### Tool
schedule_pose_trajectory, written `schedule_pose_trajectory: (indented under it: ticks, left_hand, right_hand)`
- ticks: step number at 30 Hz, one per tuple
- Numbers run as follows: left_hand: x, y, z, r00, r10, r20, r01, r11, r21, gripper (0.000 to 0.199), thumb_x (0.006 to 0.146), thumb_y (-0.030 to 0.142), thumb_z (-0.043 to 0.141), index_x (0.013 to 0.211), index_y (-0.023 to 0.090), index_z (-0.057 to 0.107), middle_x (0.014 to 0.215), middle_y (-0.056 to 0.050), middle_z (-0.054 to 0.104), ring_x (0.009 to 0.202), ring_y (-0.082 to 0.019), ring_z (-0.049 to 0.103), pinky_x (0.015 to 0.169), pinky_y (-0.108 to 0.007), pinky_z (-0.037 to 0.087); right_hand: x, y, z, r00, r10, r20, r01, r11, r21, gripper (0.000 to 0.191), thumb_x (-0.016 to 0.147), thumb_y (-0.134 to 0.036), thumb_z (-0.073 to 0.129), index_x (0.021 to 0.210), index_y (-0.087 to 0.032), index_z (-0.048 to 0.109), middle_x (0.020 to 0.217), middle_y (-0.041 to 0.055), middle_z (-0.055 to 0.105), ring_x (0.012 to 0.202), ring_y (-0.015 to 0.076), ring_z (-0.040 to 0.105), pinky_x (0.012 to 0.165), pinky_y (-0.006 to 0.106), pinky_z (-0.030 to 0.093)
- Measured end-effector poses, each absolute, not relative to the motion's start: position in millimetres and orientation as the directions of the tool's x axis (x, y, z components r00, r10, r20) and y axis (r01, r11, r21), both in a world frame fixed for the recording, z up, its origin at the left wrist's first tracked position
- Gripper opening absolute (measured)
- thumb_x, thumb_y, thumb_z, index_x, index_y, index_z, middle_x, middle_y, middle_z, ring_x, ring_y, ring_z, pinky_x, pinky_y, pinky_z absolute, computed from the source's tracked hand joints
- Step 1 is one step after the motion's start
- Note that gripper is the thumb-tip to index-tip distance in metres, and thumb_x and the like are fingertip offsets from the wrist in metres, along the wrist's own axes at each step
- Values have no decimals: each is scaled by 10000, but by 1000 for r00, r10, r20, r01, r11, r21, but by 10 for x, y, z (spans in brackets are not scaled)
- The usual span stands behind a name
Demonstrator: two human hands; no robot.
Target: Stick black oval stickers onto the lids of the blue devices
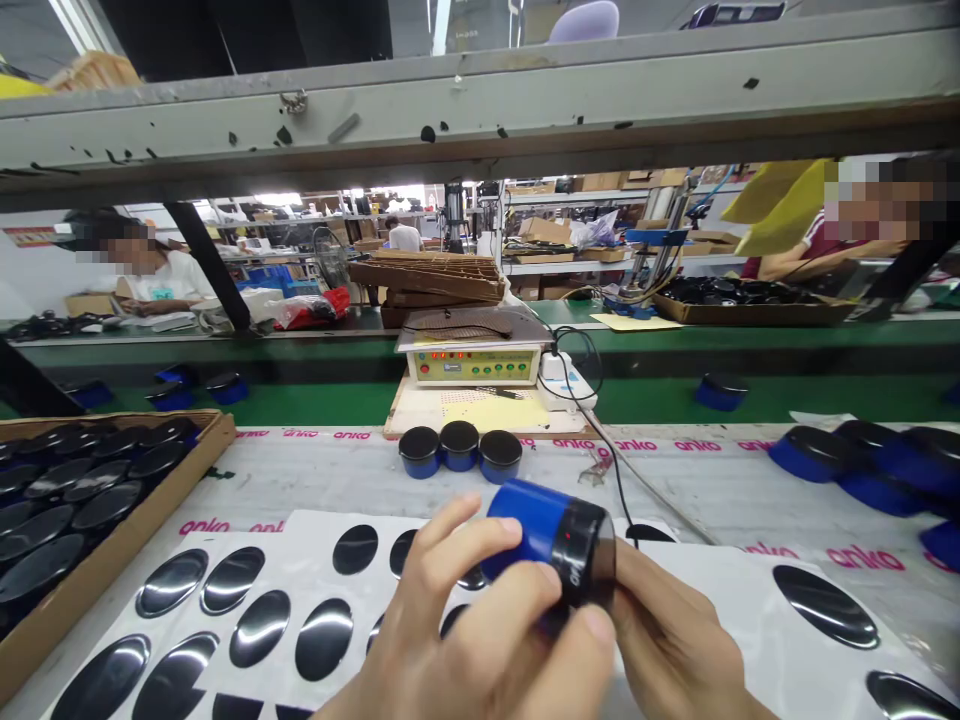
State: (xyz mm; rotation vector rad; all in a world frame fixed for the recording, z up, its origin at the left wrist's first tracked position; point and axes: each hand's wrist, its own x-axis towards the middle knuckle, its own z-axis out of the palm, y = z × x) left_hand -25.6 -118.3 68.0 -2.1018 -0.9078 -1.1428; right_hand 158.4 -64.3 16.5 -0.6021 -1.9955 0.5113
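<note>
My left hand (480,610) is closed around a short cylinder (529,520), blue on its body with a glossy black band carrying small pale lettering. The cylinder lies tilted on its side, its black end facing right. At that end, my right hand (675,630) has its fingers closed by the edge of a dark, see-through round disc (604,560); its fingertips are partly hidden behind. Beneath both hands lie white sheets (315,530) bearing glossy black ovals (324,640). Just beyond, three blue and black cylinders (459,445) stand upright in a row.
A cardboard tray (217,440) of black-topped pieces stands at left. More blue cylinders (814,455) cluster at right. A control box (476,365) with lit digits and a cable (615,480) sit ahead. Across the green belt (637,365) are co-workers. A shelf beam (480,110) spans overhead.
</note>
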Motion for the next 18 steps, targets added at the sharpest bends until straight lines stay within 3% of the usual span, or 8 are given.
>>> schedule_pose_trajectory:
  ticks: [2,5,7,10,13,18]
  left_hand:
    - [-219,-1212,666,378,288,880,780,-611,-135,212,737,27,684,857,194,634,992,-5,484,1153,-233,473,1070,-430,432]
    - [-187,-1239,688,405,299,864,776,-612,-152,194,746,18,649,791,207,648,824,16,455,1084,-200,477,1112,-380,378]
    - [-202,-1242,727,454,320,831,789,-578,-208,179,771,53,635,791,229,657,693,22,423,973,-187,507,1115,-393,363]
    - [-259,-1219,786,588,331,739,765,-523,-375,160,793,111,640,822,266,660,614,30,452,780,-175,547,1018,-412,450]
    - [-310,-1161,798,657,273,703,712,-532,-458,118,777,132,680,833,233,654,707,24,549,702,-149,558,958,-415,477]
    - [-283,-1051,728,586,245,773,691,-649,-318,175,753,30,658,884,141,624,967,-39,505,885,-143,521,978,-359,454]
  right_hand:
    - [1577,-655,146,-394,590,705,196,803,-562,265,923,-141,417,1104,-300,527,783,-8,587,621,135,595,541,213,491]
    - [1553,-676,137,-385,561,733,175,824,-539,290,916,-166,430,1144,-322,517,742,1,585,604,168,615,493,244,489]
    - [1542,-693,138,-395,566,724,195,822,-536,313,911,-143,413,1141,-331,510,685,4,559,619,197,629,481,270,483]
    - [1544,-707,148,-409,560,721,224,827,-515,286,894,-105,402,1066,-302,516,659,12,547,623,216,634,474,289,477]
    - [1574,-694,173,-400,512,760,268,858,-437,208,905,-103,412,991,-263,515,651,3,544,618,197,629,497,271,484]
    - [1667,-636,223,-452,493,744,317,868,-383,86,957,-185,432,932,-220,507,661,-4,552,608,156,604,535,242,483]
